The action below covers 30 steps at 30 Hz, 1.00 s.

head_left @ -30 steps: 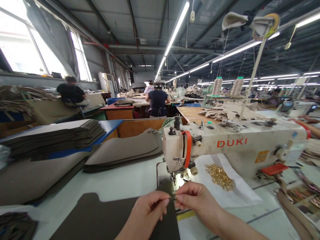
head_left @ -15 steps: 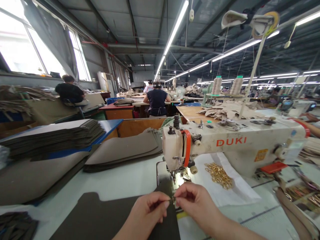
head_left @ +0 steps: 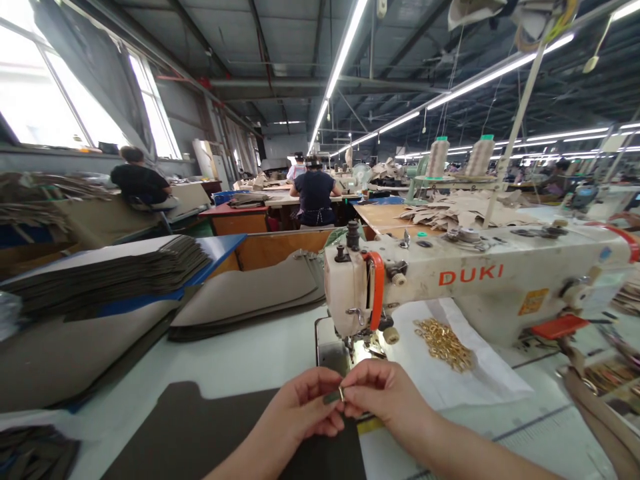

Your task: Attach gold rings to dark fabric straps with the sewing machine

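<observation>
My left hand pinches a short dark fabric strip. Against it, my right hand grips a small gold metal ring between thumb and fingertips. The strip meets the ring, though fingers hide whether it passes through. Both hands are close together, just in front of the sewing machine's lit needle area. Beneath them lies a large dark fabric panel on the pale table. A heap of gold rings rests on a white cloth right of the machine head.
Stacks of grey-brown panels lie left of the machine, with more panels farther left. At bottom left is a pile of dark pieces. Thread cones stand behind. A person sits ahead, another by the window.
My hands have shifted slightly and turned, so the ring and dark strip now show more clearly between my fingertips. The camera view has moved a little; the machine appears slightly larger.
</observation>
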Available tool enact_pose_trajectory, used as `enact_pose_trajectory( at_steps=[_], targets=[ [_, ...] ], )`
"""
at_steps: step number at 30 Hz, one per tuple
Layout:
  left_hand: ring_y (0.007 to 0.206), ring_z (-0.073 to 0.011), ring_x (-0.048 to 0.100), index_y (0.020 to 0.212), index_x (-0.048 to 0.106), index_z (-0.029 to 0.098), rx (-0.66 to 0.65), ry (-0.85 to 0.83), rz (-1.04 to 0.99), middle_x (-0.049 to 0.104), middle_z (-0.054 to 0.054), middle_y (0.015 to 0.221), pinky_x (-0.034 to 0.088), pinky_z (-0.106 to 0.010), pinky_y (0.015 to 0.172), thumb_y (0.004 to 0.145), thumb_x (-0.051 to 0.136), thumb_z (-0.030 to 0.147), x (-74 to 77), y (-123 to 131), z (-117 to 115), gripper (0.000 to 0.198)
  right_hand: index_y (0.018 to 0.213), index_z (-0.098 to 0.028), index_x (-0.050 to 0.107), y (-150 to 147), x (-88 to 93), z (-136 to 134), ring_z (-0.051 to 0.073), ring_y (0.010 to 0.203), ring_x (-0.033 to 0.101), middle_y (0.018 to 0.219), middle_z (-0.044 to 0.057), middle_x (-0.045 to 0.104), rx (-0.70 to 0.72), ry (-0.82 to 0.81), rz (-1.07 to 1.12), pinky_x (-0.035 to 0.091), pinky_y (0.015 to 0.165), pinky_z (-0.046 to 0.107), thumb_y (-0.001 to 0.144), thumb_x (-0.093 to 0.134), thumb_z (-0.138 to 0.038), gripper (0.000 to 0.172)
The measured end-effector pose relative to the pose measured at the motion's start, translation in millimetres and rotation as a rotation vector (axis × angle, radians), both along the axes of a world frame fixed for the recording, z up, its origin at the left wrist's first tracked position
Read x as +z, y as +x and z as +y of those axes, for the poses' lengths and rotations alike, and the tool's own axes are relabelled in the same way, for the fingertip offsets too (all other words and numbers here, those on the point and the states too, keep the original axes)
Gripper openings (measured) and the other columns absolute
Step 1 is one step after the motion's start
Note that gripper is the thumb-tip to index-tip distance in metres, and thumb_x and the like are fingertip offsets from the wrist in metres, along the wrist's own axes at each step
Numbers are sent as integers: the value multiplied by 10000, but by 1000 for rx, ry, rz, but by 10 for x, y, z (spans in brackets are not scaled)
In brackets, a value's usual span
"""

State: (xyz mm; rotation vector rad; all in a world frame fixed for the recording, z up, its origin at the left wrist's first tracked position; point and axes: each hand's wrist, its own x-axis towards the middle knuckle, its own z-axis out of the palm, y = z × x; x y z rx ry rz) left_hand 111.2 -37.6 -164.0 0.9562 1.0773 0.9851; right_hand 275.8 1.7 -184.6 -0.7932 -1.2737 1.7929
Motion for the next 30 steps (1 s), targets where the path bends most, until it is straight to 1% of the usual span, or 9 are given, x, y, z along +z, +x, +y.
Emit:
enact_pose_trajectory(
  at_steps=[4, 8, 10, 12, 15, 17, 20, 26, 30],
  targets=[
    [474, -84, 519, 704, 580, 164, -30, 2, 55, 599, 31, 525, 405, -202, 505, 576, 816, 414, -16, 13, 33, 367, 713, -145, 641, 7, 16, -21, 118, 555, 600, 584, -6, 615, 36, 5, -22, 472, 588, 250, 569, 815, -481, 405],
    [513, -102, 515, 663, 572, 162, -69, 35, 126, 594, 23, 538, 402, -219, 529, 588, 749, 326, 31, 23, 19, 253, 750, -168, 629, 56, 84, -95, 118, 575, 577, 613, -15, 608, 91, 81, -56, 449, 594, 249, 651, 770, -409, 296],
    [525, -105, 495, 649, 574, 159, -53, 81, 221, 568, 33, 545, 376, -222, 527, 592, 687, 266, 48, 25, -9, 165, 809, -183, 619, 70, 116, -156, 121, 617, 567, 662, -21, 608, 67, 170, -122, 437, 609, 246, 663, 761, -312, 241],
    [532, -106, 470, 645, 576, 157, -17, 147, 339, 541, 42, 555, 343, -224, 520, 607, 620, 226, 39, 18, -37, 90, 840, -194, 602, 74, 140, -207, 127, 668, 559, 715, -27, 600, 20, 268, -224, 431, 632, 243, 628, 764, -210, 267],
    [549, -117, 468, 659, 576, 164, 13, 211, 458, 526, 47, 574, 330, -232, 521, 625, 566, 201, -6, 2, -57, 52, 783, -192, 585, 78, 158, -231, 126, 681, 547, 724, -28, 584, -17, 346, -293, 430, 642, 236, 636, 707, -132, 200],
    [559, -123, 477, 673, 579, 167, 17, 213, 460, 530, 45, 580, 348, -239, 535, 628, 572, 203, -20, 2, -57, 58, 732, -187, 582, 90, 164, -217, 119, 665, 542, 722, -19, 586, -32, 379, -270, 426, 625, 230, 682, 636, -113, 105],
    [593, -135, 503, 642, 582, 169, 34, 226, 370, 569, 22, 614, 393, -255, 576, 611, 616, 224, 25, 35, -55, 72, 690, -185, 589, 113, 164, -190, 116, 668, 545, 744, -5, 601, -73, 432, -227, 422, 619, 228, 709, 599, -112, 76],
    [598, -148, 554, 546, 559, 186, 94, 219, 320, 629, -13, 639, 456, -267, 594, 582, 705, 297, 195, 83, -74, 186, 625, -184, 593, 71, 121, -172, 126, 667, 579, 727, 4, 646, -140, 332, -88, 445, 624, 236, 680, 652, -149, 88],
    [610, -156, 588, 588, 597, 181, 98, 210, 306, 658, -22, 655, 486, -272, 610, 599, 725, 322, 181, 55, -68, 192, 586, -185, 577, 21, 100, -146, 131, 639, 596, 701, 2, 658, -160, 248, -28, 461, 603, 237, 628, 666, -145, 106]
  ],
)
